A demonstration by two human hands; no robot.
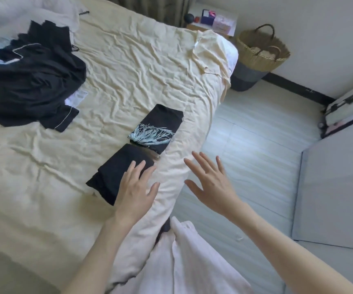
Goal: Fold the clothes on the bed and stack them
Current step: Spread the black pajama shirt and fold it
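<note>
Soft daylight, glare on floor point(254, 145) — wide-angle edge bending, slight blur

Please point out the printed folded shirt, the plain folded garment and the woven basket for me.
printed folded shirt point(152, 135): head view, on its pale blue print.
plain folded garment point(116, 172): head view, middle of its black top face.
woven basket point(256, 60): head view, on its straw side wall.

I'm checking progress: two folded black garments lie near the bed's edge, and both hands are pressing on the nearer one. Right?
Not quite. The head view shows only the left hand touching the nearer folded garment; the right hand hovers open beyond the bed's edge. The printed folded garment lies just past it.
</note>
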